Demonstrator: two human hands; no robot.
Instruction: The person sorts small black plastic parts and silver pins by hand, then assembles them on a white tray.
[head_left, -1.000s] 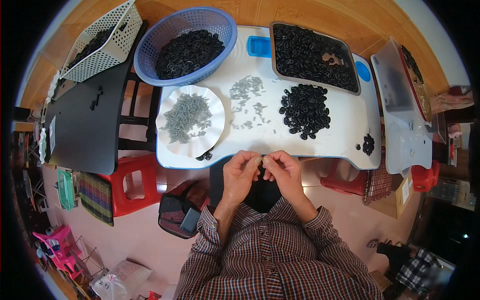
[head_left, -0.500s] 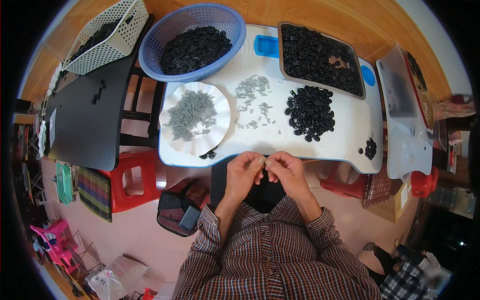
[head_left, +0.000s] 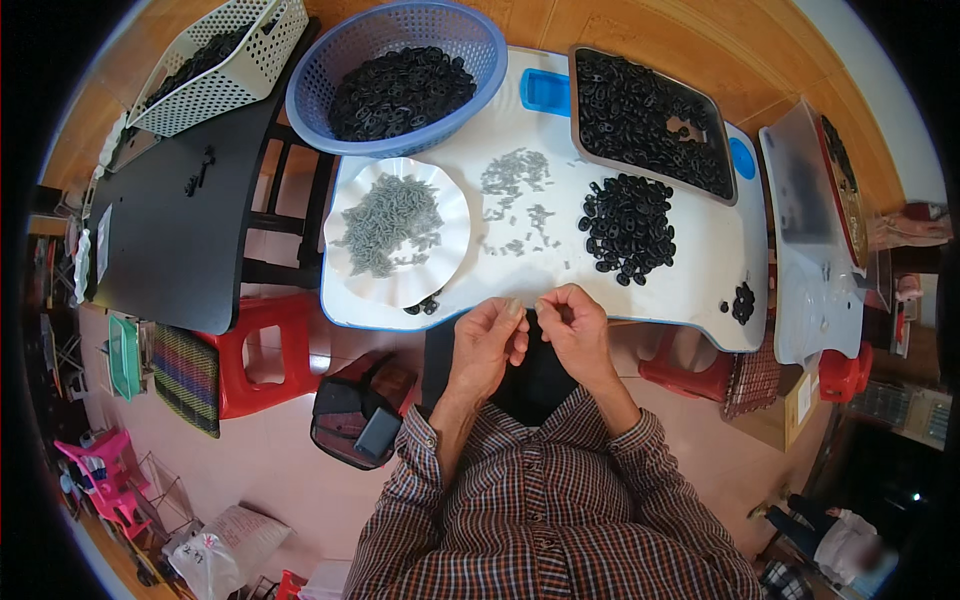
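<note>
Both my hands are over my lap at the table's front edge, a small gap between them. The thumb and fingers of my left hand (head_left: 488, 345) are pinched together; anything in them is too small to make out. My right hand (head_left: 575, 335) is closed in a similar pinch, its contents hidden too. Small grey, pin-like pieces (head_left: 390, 225) are heaped on a white scalloped plate (head_left: 450, 240), and more grey pieces (head_left: 515, 172) lie loose beside it. Right of these spreads a pile of black oval parts with holes (head_left: 628, 228).
At the back stand a blue basket (head_left: 300, 100) and a metal tray (head_left: 735, 170), both full of black parts. A few black parts (head_left: 742, 303) lie at the right corner. A black table (head_left: 170, 240), a red stool (head_left: 265, 360) and a bag (head_left: 350, 420) are left. Another person (head_left: 840, 540) is lower right.
My hands, which met at the fingertips, have moved slightly apart. The view has shifted a little, and the other person at lower right shows in a different position.
</note>
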